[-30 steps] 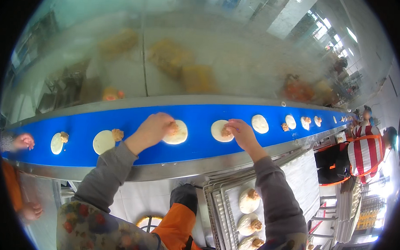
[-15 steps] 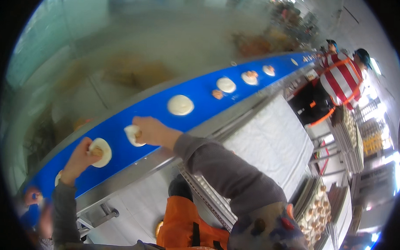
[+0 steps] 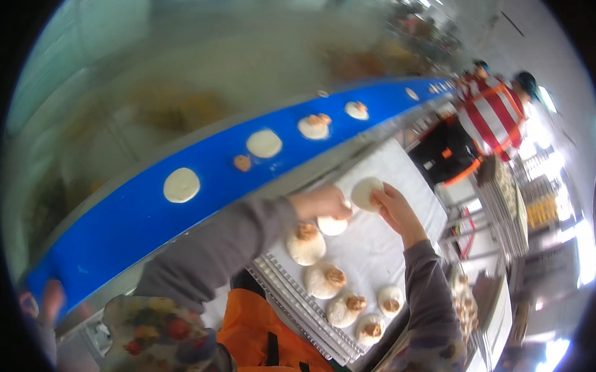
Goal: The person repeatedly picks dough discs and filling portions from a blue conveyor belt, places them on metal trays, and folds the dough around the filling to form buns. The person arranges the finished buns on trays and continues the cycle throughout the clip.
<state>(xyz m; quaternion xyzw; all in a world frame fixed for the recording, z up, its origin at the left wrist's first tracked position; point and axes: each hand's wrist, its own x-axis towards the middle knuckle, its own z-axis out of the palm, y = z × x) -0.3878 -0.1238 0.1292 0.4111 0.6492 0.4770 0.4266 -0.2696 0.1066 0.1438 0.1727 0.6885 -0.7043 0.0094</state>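
Both my hands are over a cloth-lined tray (image 3: 403, 173) beside the belt. My left hand (image 3: 320, 202) is closed on a flat dough round (image 3: 333, 226), low over the cloth; whether the round touches it I cannot tell. In my right hand (image 3: 394, 208), a second pale dough round (image 3: 366, 193) is pinched by its edge, its underside or face showing no filling. Nearer me on the tray lie several dough rounds, each with a brown lump of filling, among them one filled round (image 3: 306, 246) beside my left hand.
A blue conveyor belt (image 3: 123, 216) runs along the far side, carrying several dough rounds such as a plain one (image 3: 182, 185), and a loose filling lump (image 3: 242, 162). A co-worker's blurred hand (image 3: 52, 299) is at lower left. A person in a striped shirt (image 3: 490, 120) stands at right.
Both hands have moved right, from the belt to the tray, with the dough rounds in them. On the belt, the other rounds have shifted left and nearer in the picture.
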